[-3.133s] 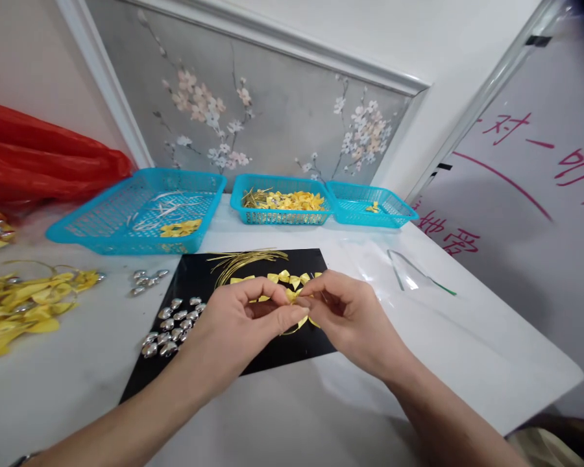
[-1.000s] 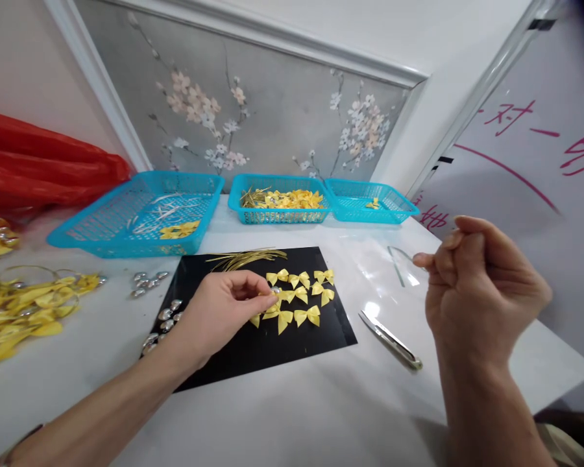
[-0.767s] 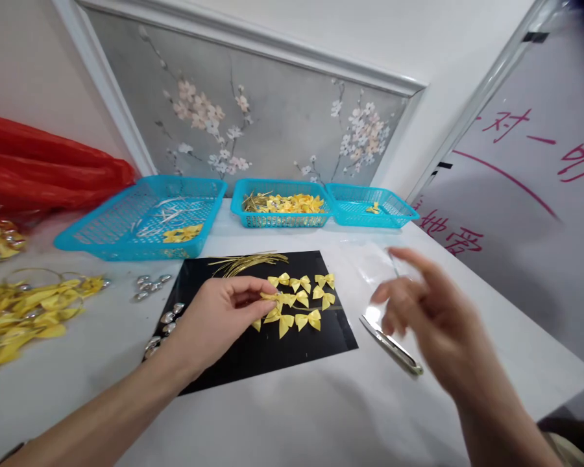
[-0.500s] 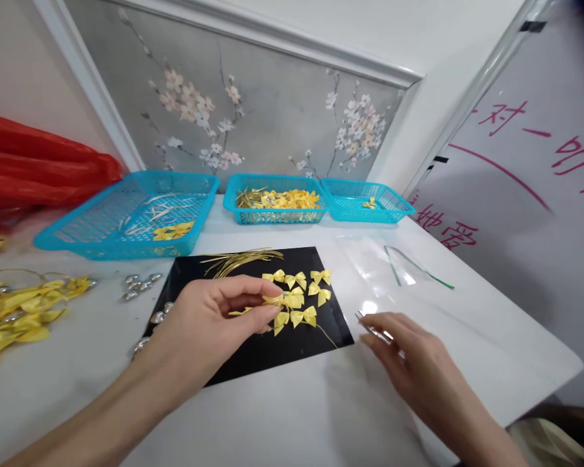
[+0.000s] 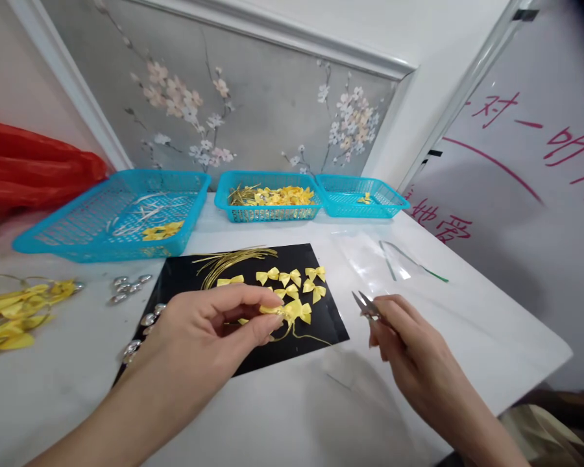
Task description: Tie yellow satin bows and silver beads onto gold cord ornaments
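Observation:
Between its thumb and fingers my left hand (image 5: 214, 324) pinches a yellow ribbon bow (image 5: 271, 310), held above a black mat (image 5: 282, 360). A thin gold cord (image 5: 314, 338) trails below it to the right. My right hand (image 5: 409, 337) is closed round a small pair of scissors (image 5: 366, 306), blades parted and pointing up-left, just right of the mat. Several yellow bows (image 5: 290, 277) lie on the mat, some partly behind my left fingers. A bundle of gold cords (image 5: 233, 261) rests at the mat's back edge, and silver beads (image 5: 148, 319) at its left.
Blue baskets stand along the back: a large left one (image 5: 97, 250), a middle one (image 5: 272, 214) full of bows and cords, and a right one (image 5: 363, 211). Yellow ribbon pieces (image 5: 14, 314) and silver beads (image 5: 126, 287) lie left. A green strip (image 5: 413, 263) lies on clear plastic at right.
My right hand has turned the scissors, and their parted blades now show clearly. My left hand still pinches the bow, slightly lower. The whole view has shifted a little.

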`<state>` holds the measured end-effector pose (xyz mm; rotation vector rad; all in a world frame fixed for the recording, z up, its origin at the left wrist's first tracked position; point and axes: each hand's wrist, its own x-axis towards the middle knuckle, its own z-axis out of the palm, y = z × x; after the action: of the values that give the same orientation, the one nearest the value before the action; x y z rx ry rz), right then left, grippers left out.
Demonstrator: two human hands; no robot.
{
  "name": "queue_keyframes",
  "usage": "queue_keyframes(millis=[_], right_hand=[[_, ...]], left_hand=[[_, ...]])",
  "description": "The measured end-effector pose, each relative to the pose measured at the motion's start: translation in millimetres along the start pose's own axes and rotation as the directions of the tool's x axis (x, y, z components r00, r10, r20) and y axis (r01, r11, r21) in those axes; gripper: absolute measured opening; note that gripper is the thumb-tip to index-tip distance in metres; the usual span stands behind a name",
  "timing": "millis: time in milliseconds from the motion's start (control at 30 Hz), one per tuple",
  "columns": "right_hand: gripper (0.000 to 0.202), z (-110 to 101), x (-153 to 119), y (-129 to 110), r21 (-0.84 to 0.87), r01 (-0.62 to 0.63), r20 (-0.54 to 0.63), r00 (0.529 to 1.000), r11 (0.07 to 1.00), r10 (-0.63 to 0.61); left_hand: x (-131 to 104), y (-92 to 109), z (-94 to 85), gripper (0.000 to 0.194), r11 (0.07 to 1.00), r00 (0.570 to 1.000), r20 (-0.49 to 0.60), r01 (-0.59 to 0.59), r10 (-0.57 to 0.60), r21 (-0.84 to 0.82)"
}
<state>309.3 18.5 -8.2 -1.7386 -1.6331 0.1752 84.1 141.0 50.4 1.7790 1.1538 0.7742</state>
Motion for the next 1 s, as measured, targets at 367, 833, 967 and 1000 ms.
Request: queue_keyframes(millis=[367, 833, 967, 1000], right_hand=[[0.028, 20.9, 11.4, -61.3, 0.032, 0.202, -0.077, 0.977, 0.979, -0.199], [0.028, 29.2, 12.1, -59.5, 0.019, 0.164, -0.198, 0.968, 0.986, -0.157], [0.027, 29.0, 12.5, -60.0, 0.033, 0.160, -0.204, 0.967, 0.987, -0.150], [0.026, 29.1, 12.9, -60.4, 0.037, 0.158, -0.201, 0.969, 0.987, -0.147]], left_hand=[[-3.6, 1.0, 5.8, 0.004, 0.984, 0.976, -0.130, -0.170, 0.175, 0.046], [-9.3, -9.0, 4.5, 0.006, 0.949, 0.942, -0.156, -0.274, 0.297, 0.154], [-8.3, -10.3, 5.3, 0.002, 0.960, 0.956, -0.140, -0.239, 0.259, 0.143], [-7.9, -10.3, 5.5, 0.002, 0.962, 0.958, -0.138, -0.234, 0.253, 0.140]])
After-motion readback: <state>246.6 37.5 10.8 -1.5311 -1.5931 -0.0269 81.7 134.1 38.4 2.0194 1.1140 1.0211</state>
